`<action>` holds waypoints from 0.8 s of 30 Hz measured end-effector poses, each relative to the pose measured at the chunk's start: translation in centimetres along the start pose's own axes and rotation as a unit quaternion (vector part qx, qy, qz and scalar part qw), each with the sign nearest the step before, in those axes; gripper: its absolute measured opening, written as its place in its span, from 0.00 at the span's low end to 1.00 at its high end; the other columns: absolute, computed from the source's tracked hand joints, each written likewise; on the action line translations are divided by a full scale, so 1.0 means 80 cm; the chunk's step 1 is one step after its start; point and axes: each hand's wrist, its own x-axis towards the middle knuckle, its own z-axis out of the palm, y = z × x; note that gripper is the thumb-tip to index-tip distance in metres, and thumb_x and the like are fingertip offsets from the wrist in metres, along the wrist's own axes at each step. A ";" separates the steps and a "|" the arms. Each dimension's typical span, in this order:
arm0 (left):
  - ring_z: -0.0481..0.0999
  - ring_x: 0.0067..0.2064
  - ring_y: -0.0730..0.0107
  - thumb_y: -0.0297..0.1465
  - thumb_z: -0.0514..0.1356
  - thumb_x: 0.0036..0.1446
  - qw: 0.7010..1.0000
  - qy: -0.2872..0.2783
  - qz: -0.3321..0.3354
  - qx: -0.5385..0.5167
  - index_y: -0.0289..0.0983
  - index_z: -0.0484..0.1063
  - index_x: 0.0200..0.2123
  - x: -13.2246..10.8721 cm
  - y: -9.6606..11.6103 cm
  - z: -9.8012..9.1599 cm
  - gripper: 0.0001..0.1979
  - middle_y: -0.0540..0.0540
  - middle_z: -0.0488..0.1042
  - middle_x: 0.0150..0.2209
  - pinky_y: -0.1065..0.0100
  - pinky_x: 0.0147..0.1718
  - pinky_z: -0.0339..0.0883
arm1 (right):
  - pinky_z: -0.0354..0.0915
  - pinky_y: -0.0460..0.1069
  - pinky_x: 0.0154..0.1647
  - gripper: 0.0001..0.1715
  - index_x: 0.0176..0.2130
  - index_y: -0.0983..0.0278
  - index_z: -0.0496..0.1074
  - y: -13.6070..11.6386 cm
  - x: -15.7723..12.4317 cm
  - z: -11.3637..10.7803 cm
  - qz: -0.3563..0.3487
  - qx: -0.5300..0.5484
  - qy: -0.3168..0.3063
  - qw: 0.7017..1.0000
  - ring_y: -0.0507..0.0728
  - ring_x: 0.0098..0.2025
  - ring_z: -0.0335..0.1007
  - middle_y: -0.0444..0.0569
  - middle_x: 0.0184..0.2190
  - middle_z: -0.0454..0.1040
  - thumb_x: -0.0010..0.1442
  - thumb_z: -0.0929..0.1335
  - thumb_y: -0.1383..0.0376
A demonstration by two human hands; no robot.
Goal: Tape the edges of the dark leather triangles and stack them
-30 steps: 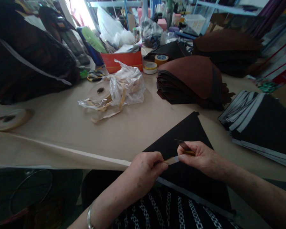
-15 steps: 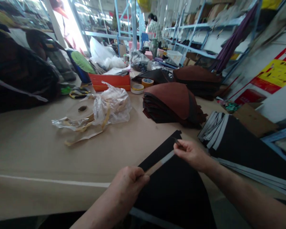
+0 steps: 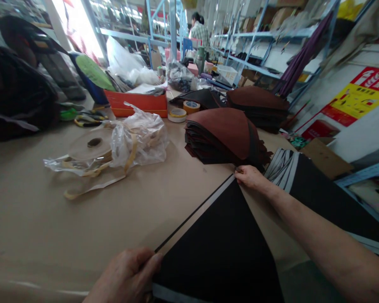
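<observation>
Black fabric panel flat on worktop; left hand fingers pinch its lower edge, right hand fingers pinch its upper tip.

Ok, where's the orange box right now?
In the head view, the orange box sits far back, left of centre, just behind the clear plastic bag and left of the white tape roll.

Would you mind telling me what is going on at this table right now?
A person is working a black triangular piece flat on the tan table. The left hand grips the near end of its edge, and the right hand sits at the far tip, with a pale strip running along the edge between them. A stack of brown pieces and a stack of black pieces lie beyond, and a tape roll sits beside a plastic bag.
</observation>
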 end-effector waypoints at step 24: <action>0.68 0.24 0.70 0.49 0.43 0.57 0.999 0.038 0.015 0.031 0.37 0.71 0.23 -0.021 -0.029 -0.001 0.27 0.48 0.71 0.21 0.70 0.25 0.60 | 0.54 0.48 0.30 0.16 0.41 0.59 0.72 -0.016 -0.019 0.005 -0.045 -0.196 0.058 0.978 0.56 0.33 0.71 0.49 0.32 0.77 0.63 0.59 0.59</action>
